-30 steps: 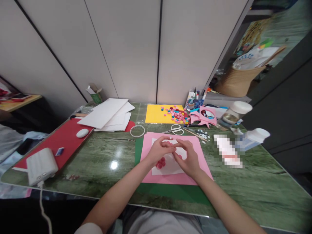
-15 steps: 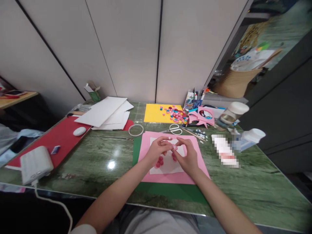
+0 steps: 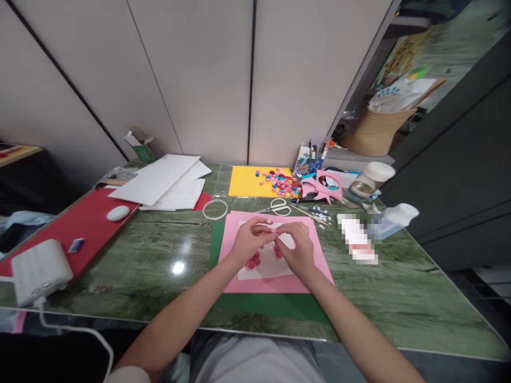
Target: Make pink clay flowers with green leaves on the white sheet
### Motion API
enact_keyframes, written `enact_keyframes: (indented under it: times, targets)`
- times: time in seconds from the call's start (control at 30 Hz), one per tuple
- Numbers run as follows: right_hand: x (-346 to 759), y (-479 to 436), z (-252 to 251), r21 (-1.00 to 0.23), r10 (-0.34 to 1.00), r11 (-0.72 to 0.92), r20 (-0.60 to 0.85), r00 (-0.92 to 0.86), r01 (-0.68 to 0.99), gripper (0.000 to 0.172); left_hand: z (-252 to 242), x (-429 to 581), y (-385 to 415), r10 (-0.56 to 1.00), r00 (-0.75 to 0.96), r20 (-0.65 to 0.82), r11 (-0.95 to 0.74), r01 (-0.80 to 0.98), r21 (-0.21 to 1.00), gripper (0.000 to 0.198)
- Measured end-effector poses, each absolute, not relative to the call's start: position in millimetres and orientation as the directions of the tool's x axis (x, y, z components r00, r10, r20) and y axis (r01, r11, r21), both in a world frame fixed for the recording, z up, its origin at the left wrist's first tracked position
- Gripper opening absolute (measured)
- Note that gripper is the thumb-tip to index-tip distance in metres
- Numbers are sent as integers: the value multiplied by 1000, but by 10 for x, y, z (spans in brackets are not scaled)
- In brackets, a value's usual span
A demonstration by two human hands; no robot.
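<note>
My left hand (image 3: 248, 242) and my right hand (image 3: 298, 249) meet fingertip to fingertip above a white sheet (image 3: 261, 273). Pinched between them is a small pink rosette (image 3: 274, 231), mostly covered by the fingers. A tiny white piece (image 3: 269, 221) sits at a fingertip of my left hand. On the white sheet lie a cluster of pink rosettes (image 3: 253, 261) below my left hand and another cluster (image 3: 278, 252) partly hidden by my right hand. Under the white sheet is a pink sheet (image 3: 228, 278), which rests on a green sheet (image 3: 267, 307).
Behind the hands lie scissors (image 3: 280, 207), a tape roll (image 3: 215, 209) and a yellow sheet (image 3: 242, 182) with many small coloured rosettes. White bottles (image 3: 393, 221) stand right. White boards (image 3: 155, 181), a red sheet (image 3: 91, 226) and a cabled power bank (image 3: 41, 270) are left.
My fingertips have closed together more tightly around the pink rosette, covering more of it. The whole view has shifted slightly, so everything appears further left.
</note>
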State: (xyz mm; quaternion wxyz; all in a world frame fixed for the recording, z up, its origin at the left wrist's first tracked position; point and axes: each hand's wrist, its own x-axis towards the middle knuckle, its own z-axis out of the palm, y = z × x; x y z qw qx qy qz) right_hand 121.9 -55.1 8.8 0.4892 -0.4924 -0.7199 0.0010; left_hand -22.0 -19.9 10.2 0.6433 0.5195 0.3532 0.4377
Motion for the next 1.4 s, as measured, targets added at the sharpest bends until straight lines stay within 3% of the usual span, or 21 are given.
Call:
enact_keyframes:
  times: [0.33, 0.93, 1.13, 1.4]
  targets:
    - [1233, -547, 73, -533, 756, 487, 654, -28, 692, 6, 164, -184, -280, 966, 214, 147, -162, 51, 985, 27]
    - [1219, -554, 109, -587, 792, 458, 610, -7, 667, 6, 162, -175, -277, 971, 204, 127, -133, 13, 991, 28]
    - [1217, -563, 123, -593, 789, 471, 615, -10, 654, 11, 193, -195, -290, 971, 177, 161, -173, 56, 983, 25]
    - [1222, -564, 123, -613, 796, 452, 605, 18, 648, 4, 222, -170, -346, 971, 140, 193, -211, 128, 969, 24]
